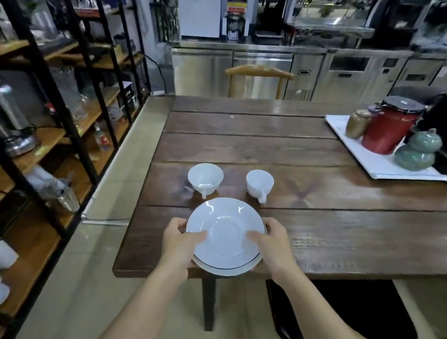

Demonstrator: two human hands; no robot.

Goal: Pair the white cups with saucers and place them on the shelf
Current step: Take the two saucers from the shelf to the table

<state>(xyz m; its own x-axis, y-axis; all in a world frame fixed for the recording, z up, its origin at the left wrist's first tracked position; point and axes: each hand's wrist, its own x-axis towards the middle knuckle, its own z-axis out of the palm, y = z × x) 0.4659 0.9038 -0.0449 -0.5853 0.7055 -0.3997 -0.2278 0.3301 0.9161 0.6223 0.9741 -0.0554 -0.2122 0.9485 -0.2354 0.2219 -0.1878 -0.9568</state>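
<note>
two white saucers (225, 235) sit stacked near the front left corner of the wooden surface (352, 215), the top one face up with its round well toward the camera and a dark line showing along the near rim of the stack; being round, they have no long axis to speak of, and they look tipped slightly toward the person. the left hand (178, 244) grips the stack at its left edge, thumb laid over the top rim and the other fingers curled underneath out of sight. the right hand (270, 245) grips the right edge the same way, thumb reaching in across the top saucer and the remaining fingers wrapped round the far rim. both hands are closed on the saucers, not spread. whether the stack rests on the wood or is just lifted off it cannot be told. just beyond the saucers stand two white cups, upright with mouths open to the ceiling: the left cup (205, 178) and the right cup (259, 184), each with its handle pointing back toward the person, the two set apart side by side. the left cup's handle comes close to the far rim of the saucers. the shelf (51, 129) of black frame and wooden boards runs along the left, apart from the surface across a strip of floor.
</note>
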